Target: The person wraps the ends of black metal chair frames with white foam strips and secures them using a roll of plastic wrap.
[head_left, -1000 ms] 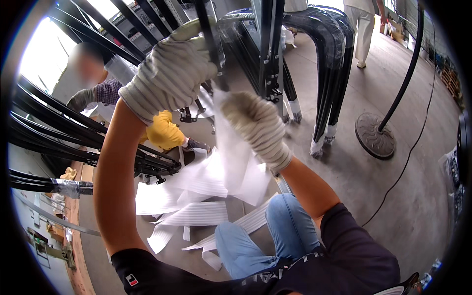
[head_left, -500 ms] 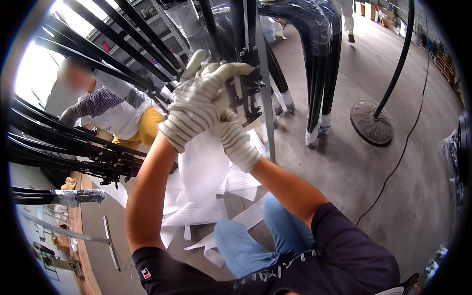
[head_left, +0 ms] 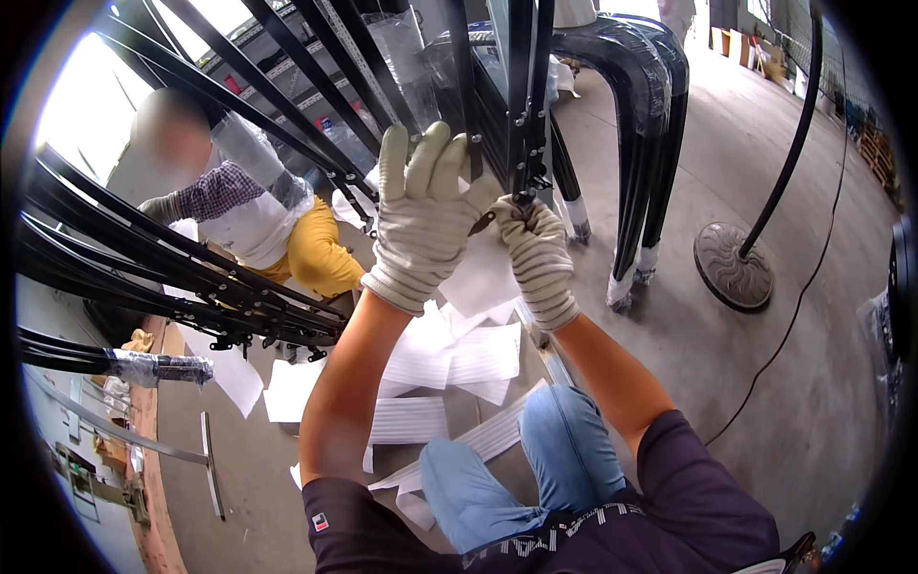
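Note:
Both my hands wear white striped work gloves. My left hand (head_left: pixel 424 215) is held up with its fingers extended, against or just in front of a black metal bar; I cannot tell whether they touch. Its thumb points toward my right hand (head_left: pixel 535 251), which is closed round the bracketed lower end of black metal bars (head_left: pixel 521 105). A small dark bracket piece (head_left: pixel 481 224) sticks out beside the right fingers. Below the hands, white foam sheets (head_left: pixel 478 359) lie spread over the floor.
Several black bars with brackets (head_left: pixel 239 311) project in from the left. A person in yellow trousers (head_left: pixel 320 253) crouches behind them. Film-wrapped bent black tubes (head_left: pixel 636 143) stand at right, near a round base with a pole (head_left: pixel 732 266). A cable (head_left: pixel 801 306) crosses the floor.
My hands have come apart from each other. The left has turned fingers upward, while the right has moved up and closed on the bracketed bar end. The view has shifted slightly.

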### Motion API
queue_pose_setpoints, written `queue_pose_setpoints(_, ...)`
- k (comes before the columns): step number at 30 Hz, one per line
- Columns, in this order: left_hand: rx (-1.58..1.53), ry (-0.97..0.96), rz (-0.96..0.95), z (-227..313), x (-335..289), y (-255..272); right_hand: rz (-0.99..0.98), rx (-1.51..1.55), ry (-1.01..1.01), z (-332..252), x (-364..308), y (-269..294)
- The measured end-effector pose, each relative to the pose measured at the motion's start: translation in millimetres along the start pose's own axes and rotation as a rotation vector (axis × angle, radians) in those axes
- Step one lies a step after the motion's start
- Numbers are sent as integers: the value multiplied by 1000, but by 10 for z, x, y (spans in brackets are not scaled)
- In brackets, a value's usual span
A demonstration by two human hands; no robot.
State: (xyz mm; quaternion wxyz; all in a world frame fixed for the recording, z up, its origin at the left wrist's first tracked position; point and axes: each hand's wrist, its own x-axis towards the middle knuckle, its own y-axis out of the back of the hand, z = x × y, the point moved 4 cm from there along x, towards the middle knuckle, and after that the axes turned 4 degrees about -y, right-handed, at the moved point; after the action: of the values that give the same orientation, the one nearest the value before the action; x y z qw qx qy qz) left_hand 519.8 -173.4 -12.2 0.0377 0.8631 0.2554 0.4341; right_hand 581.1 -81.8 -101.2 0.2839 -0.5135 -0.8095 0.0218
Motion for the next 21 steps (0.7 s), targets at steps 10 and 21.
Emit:
queue_pose_setpoints(10, -84, 6, 62, -124, 30, 30, -233, 570, -171, 353, -45, 73)
queue_pose_setpoints(21, -36, -59, 22, -323, -145, 80, -121, -197, 28, -607, -15, -117)
